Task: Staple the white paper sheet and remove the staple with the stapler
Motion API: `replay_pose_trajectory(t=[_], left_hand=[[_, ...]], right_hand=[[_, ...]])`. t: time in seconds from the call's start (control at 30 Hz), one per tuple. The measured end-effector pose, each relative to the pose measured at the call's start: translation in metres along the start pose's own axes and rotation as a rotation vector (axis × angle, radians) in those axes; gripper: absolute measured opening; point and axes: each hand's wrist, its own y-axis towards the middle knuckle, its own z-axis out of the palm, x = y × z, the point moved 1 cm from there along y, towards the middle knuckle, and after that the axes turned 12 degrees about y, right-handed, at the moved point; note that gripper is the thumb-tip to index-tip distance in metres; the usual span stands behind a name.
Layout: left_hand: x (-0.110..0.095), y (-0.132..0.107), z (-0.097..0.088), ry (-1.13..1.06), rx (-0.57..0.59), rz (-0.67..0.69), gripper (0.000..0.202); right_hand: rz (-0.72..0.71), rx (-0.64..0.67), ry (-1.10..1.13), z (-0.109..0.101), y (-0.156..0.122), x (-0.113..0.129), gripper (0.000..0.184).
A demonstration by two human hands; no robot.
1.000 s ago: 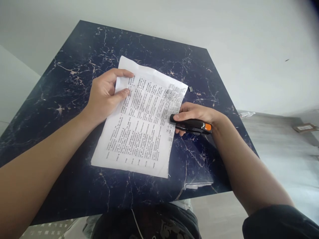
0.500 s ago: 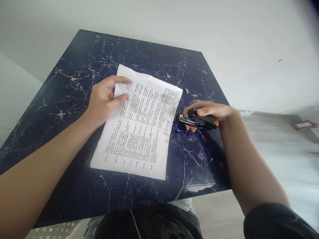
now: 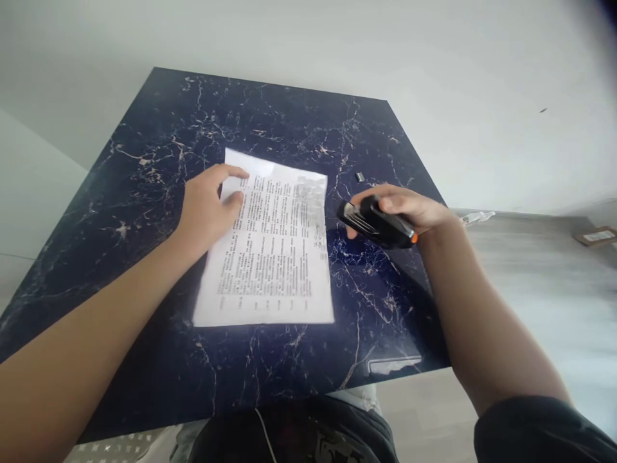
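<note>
A printed sheet of paper (image 3: 270, 257) lies on the dark blue marble table (image 3: 144, 186), blurred by motion. My left hand (image 3: 209, 206) pinches its upper left edge between thumb and fingers. To the right of the sheet, my right hand (image 3: 409, 209) is wrapped round a black stapler with an orange end (image 3: 376, 225), held just above the table, clear of the paper's right edge.
A small grey metal piece (image 3: 359, 176) lies on the table beyond the stapler. The table's near edge runs close to my dark clothing (image 3: 289, 431). A small box (image 3: 598, 236) and a clear wrapper (image 3: 475, 218) lie on the pale floor at right.
The stapler has come off the paper's right edge and moved right and up. My left hand has turned the sheet so it lies squarer to me.
</note>
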Motion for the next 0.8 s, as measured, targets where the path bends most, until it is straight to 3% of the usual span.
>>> replay_pose_trajectory(t=[0.07,0.17,0.3,0.5,0.63,0.8], left_hand=[[0.003,-0.004,0.004,0.148,0.019,-0.032,0.034],[0.001,-0.012,0.008,0.275,-0.001,-0.059,0.034],[-0.003,-0.02,0.01,0.44,-0.005,-0.031,0.039],[-0.003,-0.017,0.008,0.681,0.111,0.019,0.025],[-0.005,-0.009,-0.001,0.664,0.054,0.082,0.021],[0.0,-0.002,-0.011,0.595,-0.004,0.087,0.026]], right_hand=[[-0.08,-0.111,0.098,0.023,0.014,-0.005,0.06],[-0.066,-0.163,0.142,0.058,0.037,-0.017,0.059],[-0.151,-0.317,-0.083,0.087,0.056,-0.026,0.05],[-0.213,-0.453,-0.472,0.109,0.067,-0.027,0.059],[-0.342,-0.494,-0.645,0.116,0.075,-0.03,0.054],[-0.218,-0.46,-0.646,0.124,0.065,-0.029,0.069]])
